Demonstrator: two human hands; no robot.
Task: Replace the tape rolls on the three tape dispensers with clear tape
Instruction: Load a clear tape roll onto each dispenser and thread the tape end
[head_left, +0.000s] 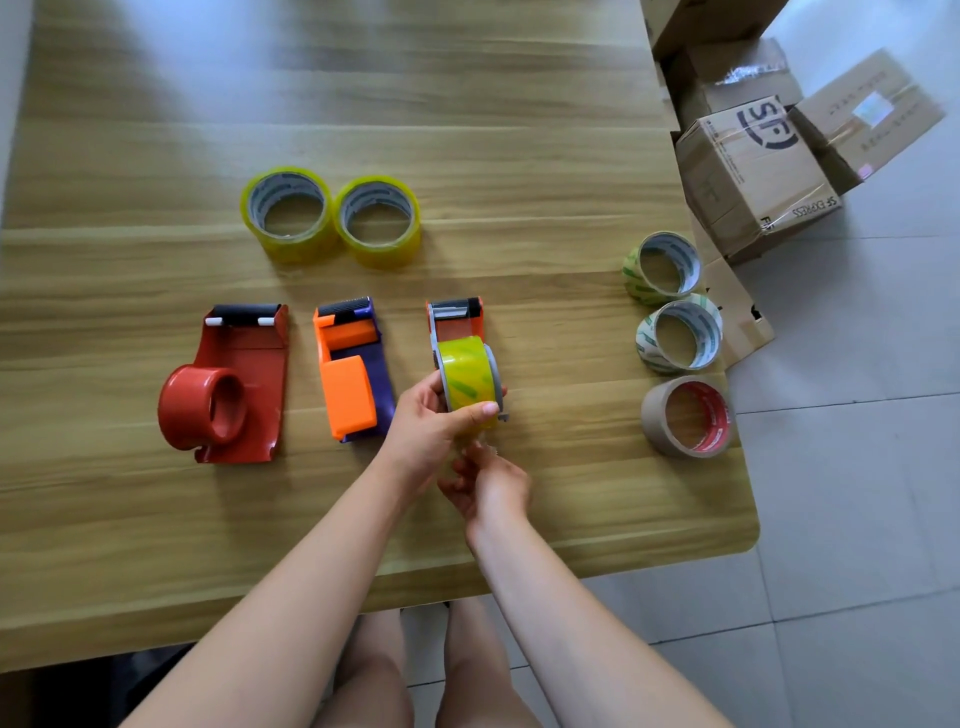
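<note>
Three dispensers lie in a row on the wooden table (156, 545): a red one (234, 384) with a bare hub, an orange-and-purple one (350, 369), and an orange-and-grey one (457, 322) carrying a yellowish clear tape roll (465, 371). My left hand (431, 421) grips that roll, thumb across its near side. Just below it, my right hand (485, 486) pinches the loose clear tape end (480, 439). Two more clear rolls (285, 210) (378, 221) lie flat behind the dispensers.
At the table's right edge stand two green-printed rolls (662, 267) (678, 335) and a brown roll (685, 415). Cardboard boxes (753, 171) are stacked on the tiled floor beyond that edge.
</note>
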